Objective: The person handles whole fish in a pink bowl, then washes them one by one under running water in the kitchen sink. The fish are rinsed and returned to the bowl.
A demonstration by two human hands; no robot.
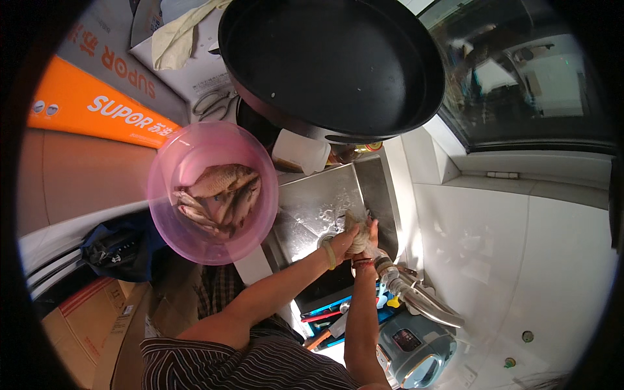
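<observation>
My left hand (pixel 343 242) and my right hand (pixel 369 245) meet over a stainless steel sink (pixel 307 200). Between them they grip a bunched, wet, beige cloth (pixel 358 240); its folds hide part of the fingers. The curved metal faucet (pixel 429 303) reaches in from the lower right, and its clear nozzle (pixel 390 279) sits right beside my right wrist. Water splashes on the sink floor just beyond the cloth. Left of the sink, a pink translucent plastic basin (pixel 168 229) holds several whole fish (pixel 219 180).
A large black pan (pixel 336 63) stands behind the sink, with a white plastic container (pixel 300 151) under its near rim. Scissors (pixel 214 105) lie by the boxes (pixel 102 102). Nearer me are a knife (pixel 336 326) in a blue-edged rack and a grey-blue appliance (pixel 419 351).
</observation>
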